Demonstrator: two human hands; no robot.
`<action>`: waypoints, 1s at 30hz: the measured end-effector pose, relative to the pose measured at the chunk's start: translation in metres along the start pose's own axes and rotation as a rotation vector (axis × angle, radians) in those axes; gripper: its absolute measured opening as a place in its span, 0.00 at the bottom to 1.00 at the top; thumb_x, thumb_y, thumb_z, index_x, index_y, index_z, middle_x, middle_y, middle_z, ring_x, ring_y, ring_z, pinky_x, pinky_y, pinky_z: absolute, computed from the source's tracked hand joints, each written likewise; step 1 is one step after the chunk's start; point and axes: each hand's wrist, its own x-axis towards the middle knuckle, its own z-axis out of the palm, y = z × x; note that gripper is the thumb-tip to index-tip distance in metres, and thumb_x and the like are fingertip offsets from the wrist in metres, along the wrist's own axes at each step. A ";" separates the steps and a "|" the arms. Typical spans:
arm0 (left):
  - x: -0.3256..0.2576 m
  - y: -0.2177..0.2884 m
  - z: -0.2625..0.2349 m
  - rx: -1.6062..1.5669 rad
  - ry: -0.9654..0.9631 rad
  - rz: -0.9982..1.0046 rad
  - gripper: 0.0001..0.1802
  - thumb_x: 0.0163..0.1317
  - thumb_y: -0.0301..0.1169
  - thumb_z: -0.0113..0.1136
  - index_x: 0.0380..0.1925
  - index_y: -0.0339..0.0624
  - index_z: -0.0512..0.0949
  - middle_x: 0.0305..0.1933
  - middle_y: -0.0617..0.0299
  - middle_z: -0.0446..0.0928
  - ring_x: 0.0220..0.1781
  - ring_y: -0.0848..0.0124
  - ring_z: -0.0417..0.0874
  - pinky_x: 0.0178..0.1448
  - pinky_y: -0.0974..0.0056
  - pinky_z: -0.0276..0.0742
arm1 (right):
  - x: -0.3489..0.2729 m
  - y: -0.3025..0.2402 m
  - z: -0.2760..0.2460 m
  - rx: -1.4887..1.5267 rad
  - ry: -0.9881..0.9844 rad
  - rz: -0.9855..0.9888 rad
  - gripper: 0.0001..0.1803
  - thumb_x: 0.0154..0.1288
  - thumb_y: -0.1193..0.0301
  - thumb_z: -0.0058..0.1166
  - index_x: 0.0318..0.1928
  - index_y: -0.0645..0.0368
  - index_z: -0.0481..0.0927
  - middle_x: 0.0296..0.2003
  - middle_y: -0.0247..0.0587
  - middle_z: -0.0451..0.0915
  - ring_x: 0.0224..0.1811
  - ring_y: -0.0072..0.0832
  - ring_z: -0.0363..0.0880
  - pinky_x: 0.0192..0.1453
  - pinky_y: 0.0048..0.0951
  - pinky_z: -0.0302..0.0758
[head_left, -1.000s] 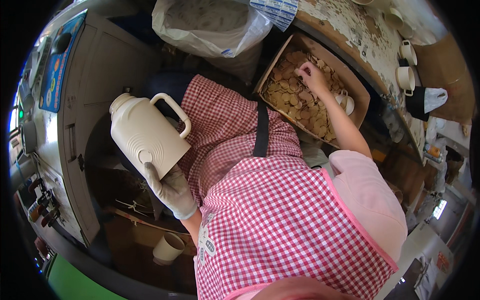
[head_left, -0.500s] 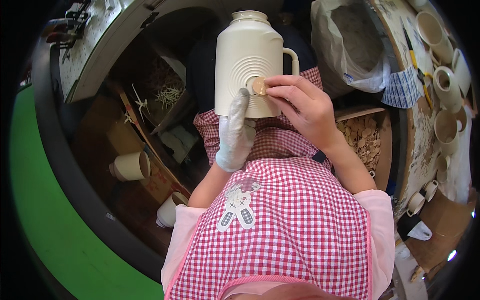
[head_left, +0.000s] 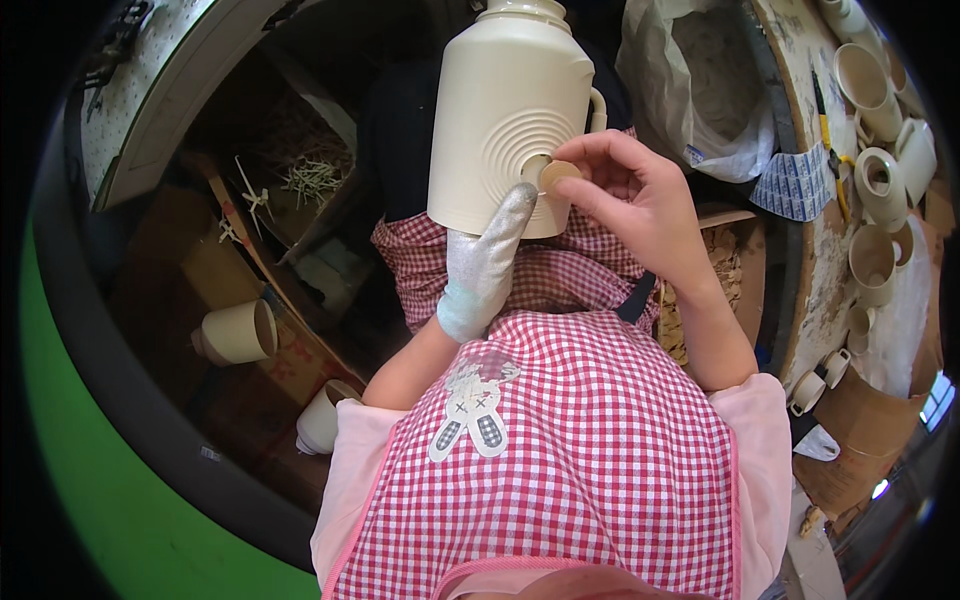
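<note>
A cream jug (head_left: 505, 110) with a ring pattern pressed into its side stands upright over the person's lap, its handle (head_left: 597, 108) on the right and its neck at the top edge of the view. At the centre of the rings sits a small tan disc (head_left: 556, 173), touching the jug wall. The right hand (head_left: 640, 195), bare, pinches that disc between thumb and forefinger, the other fingers curled loosely behind it. The left hand (head_left: 487, 262), in a grey-white glove, lies flat against the lower side of the jug with its fingers stretched upward, the fingertips just beside the disc; it braces the jug rather than gripping it. Under both hands spreads a red-and-white checked apron (head_left: 590, 440) with a rabbit patch (head_left: 472, 410). To the right of the right forearm a box of tan discs (head_left: 728, 268) is partly hidden. Above it a clear plastic bag (head_left: 712, 90) sits open. Farther right, a dusty bench (head_left: 822, 260) carries several unfired mugs (head_left: 872, 262). On the left, lower down in shadow, two more cream cups (head_left: 238, 332) lie near a wooden frame, and straw (head_left: 312, 180) lies behind them.
</note>
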 end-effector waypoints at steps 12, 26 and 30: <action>-0.001 -0.005 -0.005 0.041 -0.093 0.193 0.20 0.79 0.29 0.55 0.66 0.35 0.72 0.62 0.55 0.79 0.59 0.71 0.82 0.64 0.65 0.78 | -0.006 -0.004 0.014 -0.003 0.099 -0.145 0.12 0.70 0.76 0.65 0.53 0.61 0.87 0.40 0.34 0.86 0.35 0.18 0.84 0.43 0.20 0.82; 0.002 0.001 -0.006 0.018 -0.115 0.038 0.23 0.80 0.37 0.53 0.67 0.36 0.69 0.62 0.52 0.78 0.61 0.67 0.84 0.68 0.61 0.80 | 0.005 -0.003 -0.002 0.192 -0.088 0.242 0.12 0.72 0.63 0.66 0.41 0.61 0.88 0.29 0.31 0.87 0.27 0.11 0.79 0.29 0.14 0.72; 0.001 0.003 -0.003 -0.020 -0.060 0.084 0.17 0.78 0.29 0.57 0.62 0.34 0.76 0.56 0.56 0.82 0.54 0.71 0.84 0.61 0.65 0.81 | 0.009 -0.005 -0.007 0.104 -0.142 0.256 0.10 0.71 0.66 0.67 0.40 0.62 0.87 0.27 0.29 0.83 0.25 0.11 0.74 0.28 0.14 0.70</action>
